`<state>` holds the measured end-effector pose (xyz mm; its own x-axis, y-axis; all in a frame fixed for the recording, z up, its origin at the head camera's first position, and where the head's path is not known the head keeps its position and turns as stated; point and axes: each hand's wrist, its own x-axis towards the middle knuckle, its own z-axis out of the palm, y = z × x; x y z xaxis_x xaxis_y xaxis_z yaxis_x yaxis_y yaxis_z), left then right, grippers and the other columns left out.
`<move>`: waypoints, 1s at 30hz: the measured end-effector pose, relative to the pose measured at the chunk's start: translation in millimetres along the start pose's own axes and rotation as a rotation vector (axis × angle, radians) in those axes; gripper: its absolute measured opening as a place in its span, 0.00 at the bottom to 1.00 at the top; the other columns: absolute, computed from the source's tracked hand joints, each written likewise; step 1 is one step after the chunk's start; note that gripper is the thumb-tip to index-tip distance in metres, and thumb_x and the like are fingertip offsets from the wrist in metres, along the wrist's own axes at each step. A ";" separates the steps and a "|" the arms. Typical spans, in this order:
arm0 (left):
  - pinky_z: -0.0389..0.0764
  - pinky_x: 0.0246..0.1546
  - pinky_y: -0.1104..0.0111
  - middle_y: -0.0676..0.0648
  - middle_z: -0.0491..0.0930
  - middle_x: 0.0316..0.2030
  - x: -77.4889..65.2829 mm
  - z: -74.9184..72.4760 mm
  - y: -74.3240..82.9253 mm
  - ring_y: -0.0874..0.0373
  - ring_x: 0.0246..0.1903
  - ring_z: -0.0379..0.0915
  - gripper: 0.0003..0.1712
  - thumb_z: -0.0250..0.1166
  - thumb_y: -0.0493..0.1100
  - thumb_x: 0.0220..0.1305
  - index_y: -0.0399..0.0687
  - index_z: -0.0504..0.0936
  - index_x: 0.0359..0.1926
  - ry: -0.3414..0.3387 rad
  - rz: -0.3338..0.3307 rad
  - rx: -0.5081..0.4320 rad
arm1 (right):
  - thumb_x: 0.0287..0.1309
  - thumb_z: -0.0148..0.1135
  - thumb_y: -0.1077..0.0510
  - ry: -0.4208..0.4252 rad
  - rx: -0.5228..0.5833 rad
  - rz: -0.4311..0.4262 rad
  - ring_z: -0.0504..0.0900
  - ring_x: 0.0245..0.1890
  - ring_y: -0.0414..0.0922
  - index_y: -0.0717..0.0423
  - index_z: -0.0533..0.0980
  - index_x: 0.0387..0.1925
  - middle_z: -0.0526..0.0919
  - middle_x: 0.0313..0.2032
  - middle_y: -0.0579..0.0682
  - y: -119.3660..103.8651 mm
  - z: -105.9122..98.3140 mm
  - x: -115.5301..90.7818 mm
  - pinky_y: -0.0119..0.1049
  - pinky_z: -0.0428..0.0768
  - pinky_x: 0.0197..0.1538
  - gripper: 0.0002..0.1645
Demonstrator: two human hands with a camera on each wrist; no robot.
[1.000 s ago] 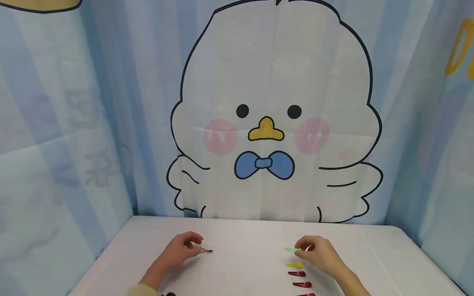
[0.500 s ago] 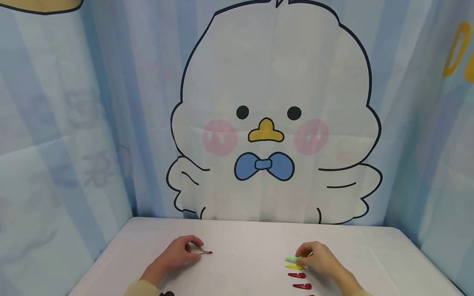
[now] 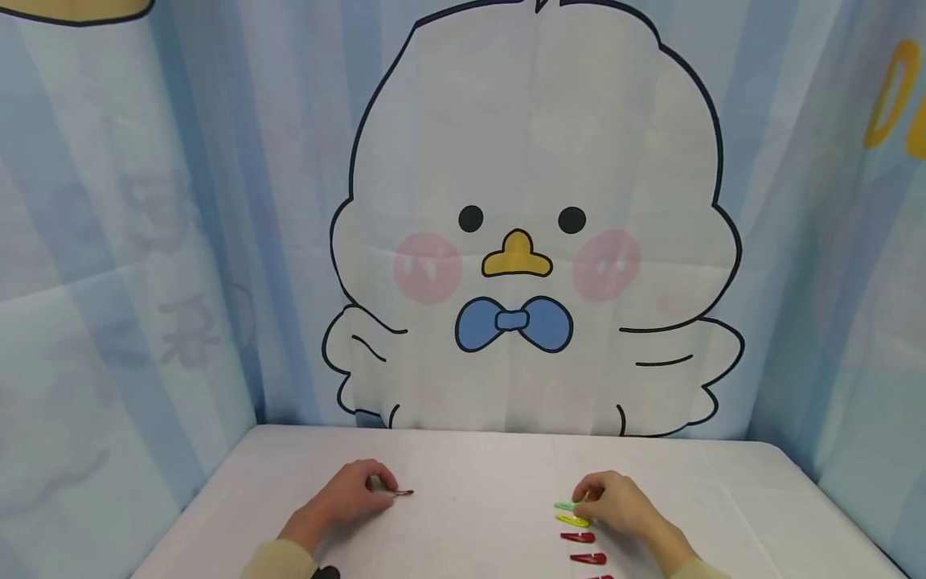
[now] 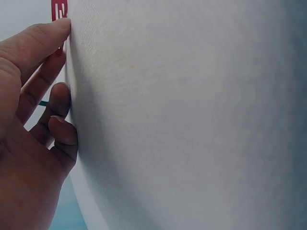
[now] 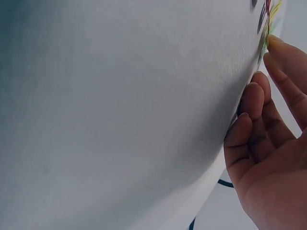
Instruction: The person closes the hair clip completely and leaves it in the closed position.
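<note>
In the head view, my left hand (image 3: pixel 356 492) pinches a dark red snap hair clip (image 3: pixel 406 492) between thumb and index finger, low over the white table. The left wrist view shows cut-out slots in this red clip (image 4: pixel 59 8) beyond the thumb tip. My right hand (image 3: pixel 615 503) holds a light green hair clip (image 3: pixel 563 506) by its right end, partly covered by the fingertips. Just below it lies a yellow hair clip (image 3: pixel 571 521), slightly tilted and close to the thumb. In the right wrist view, the other fingers rest curled along the table surface.
Below the yellow clip lie a dark red clip (image 3: pixel 578 537), another dark red clip (image 3: pixel 589 558) and a pinkish-red one (image 3: pixel 600 576) cut off by the frame. A dark round object (image 3: pixel 329 572) sits by the left sleeve. A cartoon curtain (image 3: pixel 514 378) hangs behind the table (image 3: pixel 477 531).
My right hand has brought the green clip nearer to me, up against the yellow one, which now tilts. The red clip in my left hand looked forked earlier and now appears flat.
</note>
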<state>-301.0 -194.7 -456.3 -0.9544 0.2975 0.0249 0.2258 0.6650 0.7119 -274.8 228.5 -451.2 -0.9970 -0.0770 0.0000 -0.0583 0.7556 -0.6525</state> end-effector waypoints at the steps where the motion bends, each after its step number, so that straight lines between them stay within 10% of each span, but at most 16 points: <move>1: 0.71 0.38 0.60 0.53 0.78 0.34 -0.1 0.5 -0.7 0.54 0.34 0.69 0.08 0.74 0.34 0.56 0.48 0.84 0.35 -0.001 -0.002 0.002 | 0.50 0.75 0.62 -0.002 0.001 0.006 0.72 0.29 0.44 0.53 0.82 0.30 0.75 0.27 0.46 -0.5 0.3 -0.4 0.39 0.71 0.35 0.07; 19: 0.73 0.34 0.63 0.52 0.79 0.32 -6.3 -0.5 5.0 0.55 0.31 0.70 0.04 0.72 0.34 0.59 0.45 0.85 0.35 0.055 0.014 -0.076 | 0.61 0.69 0.56 0.102 0.013 -0.004 0.73 0.30 0.43 0.52 0.84 0.34 0.79 0.28 0.43 -9.1 -10.2 -9.6 0.38 0.73 0.32 0.03; 30: 0.75 0.34 0.67 0.50 0.81 0.36 -15.5 4.8 38.8 0.53 0.34 0.73 0.05 0.70 0.37 0.63 0.44 0.86 0.40 0.054 0.149 -0.254 | 0.62 0.69 0.56 0.205 0.101 -0.082 0.73 0.29 0.43 0.53 0.85 0.41 0.80 0.31 0.42 -32.1 -17.3 -25.2 0.36 0.72 0.32 0.08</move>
<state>-276.5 -170.2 -432.3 -0.9249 0.3374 0.1751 0.3149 0.4221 0.8501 -248.7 217.5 -417.2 -0.9791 0.0061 0.2033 -0.1444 0.6828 -0.7162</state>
